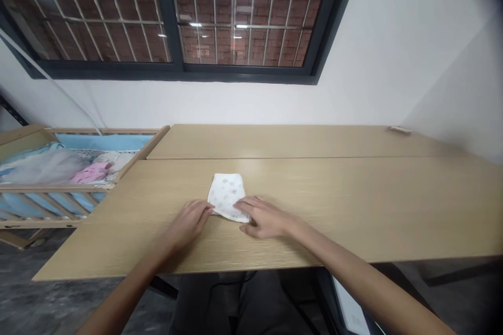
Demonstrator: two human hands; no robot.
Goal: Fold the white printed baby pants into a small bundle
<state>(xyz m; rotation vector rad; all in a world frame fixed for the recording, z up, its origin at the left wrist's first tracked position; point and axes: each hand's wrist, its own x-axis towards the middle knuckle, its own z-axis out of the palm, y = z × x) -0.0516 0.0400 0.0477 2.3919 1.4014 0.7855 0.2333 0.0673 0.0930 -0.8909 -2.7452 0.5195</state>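
A small folded white cloth (227, 196) with a faint pastel print lies flat on the light wooden table (353, 204). My left hand (188, 222) rests on the table, its fingertips touching the cloth's lower left edge. My right hand (263, 218) lies flat with its fingers over the cloth's lower right part. Neither hand lifts the cloth, and its lower edge is partly hidden by my fingers.
A wooden crib (66, 178) with blue padding stands at the left, holding grey tulle and a pink garment (91, 172). A second table section (275, 141) adjoins the far side, with a small pale object (398, 130) near its right end. A white wall rises behind.
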